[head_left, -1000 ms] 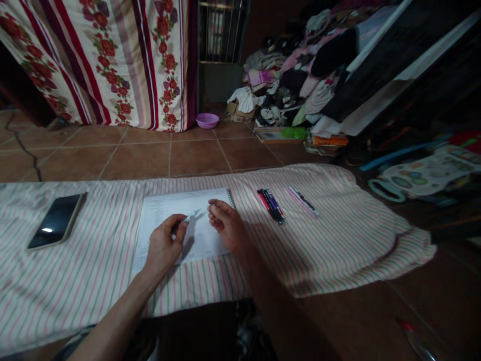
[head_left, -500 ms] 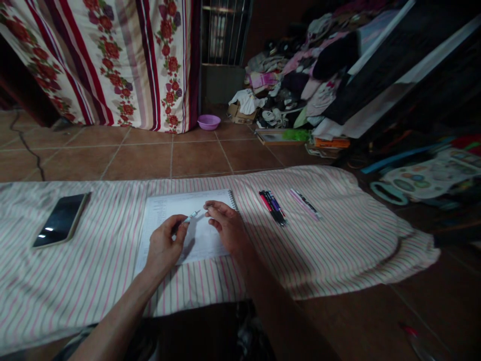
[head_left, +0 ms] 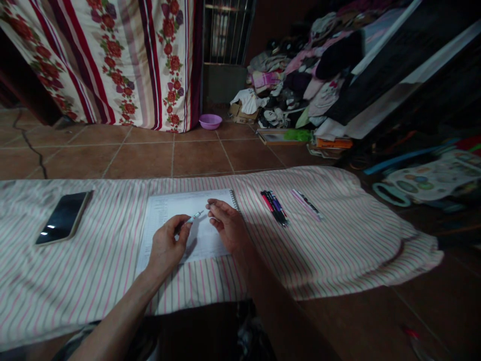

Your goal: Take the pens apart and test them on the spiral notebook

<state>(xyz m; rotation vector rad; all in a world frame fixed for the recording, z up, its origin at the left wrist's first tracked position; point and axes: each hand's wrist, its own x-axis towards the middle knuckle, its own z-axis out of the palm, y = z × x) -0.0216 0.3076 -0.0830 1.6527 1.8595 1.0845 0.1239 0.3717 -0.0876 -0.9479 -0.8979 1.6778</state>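
Note:
My left hand (head_left: 167, 245) is closed round a light-coloured pen (head_left: 194, 217), whose tip points up and right over a spiral notebook (head_left: 176, 209) lying open on a pink-striped cloth (head_left: 93, 260). My right hand (head_left: 227, 225) rests on the notebook's right part, fingers curled and pinched together close to the pen's tip; what it holds, if anything, is too small to make out.
A dark phone (head_left: 64, 217) lies on the cloth at the left. A bunch of pens (head_left: 275, 206) and two more pens (head_left: 306, 203) lie right of the notebook. Behind are tiled floor, a floral curtain (head_left: 112, 60), a purple bowl (head_left: 210, 121) and a pile of clothes (head_left: 300, 75).
The hands have barely moved; the pen tip and my right fingertips stay close together. The view has shifted slightly.

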